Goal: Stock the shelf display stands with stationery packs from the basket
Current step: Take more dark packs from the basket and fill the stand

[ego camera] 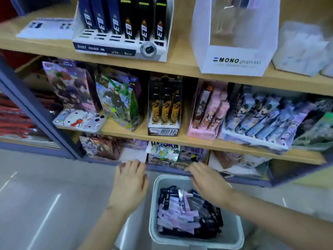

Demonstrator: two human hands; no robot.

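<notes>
We see the stationery packs (180,215) lying in a heap inside the basket (234,235). They are long and thin. Most of the pink ones lie flat, with their long side going from left to right, a bit tilted. Some black ones at the top left of the heap point away from us, toward the shelves. The basket is pale and sits on the floor (45,195), right in front of the bottom shelf (248,181).

Our two hands are at the far end of the basket. The left hand (129,183) is just left of the basket, back up, with its fingers stretched out to the edge of the bottom shelf. It holds nothing. The right hand (207,179) is over the far rim of the basket, fingers spread and pointing up and left. It holds nothing too. We cannot tell if the fingertips touch the shelf.

On the middle shelf (126,130) a black stand (163,105) holds three tall black and gold packs standing up. Just to its right is a pink stand (205,114) with pink packs leaning back. Next to that, a long stand (255,123) has a row of purple packs leaning the same way.

On the top shelf (180,56) a stand with blue and black packs (122,33) is beside a white stand (234,56) that says MONO.
</notes>
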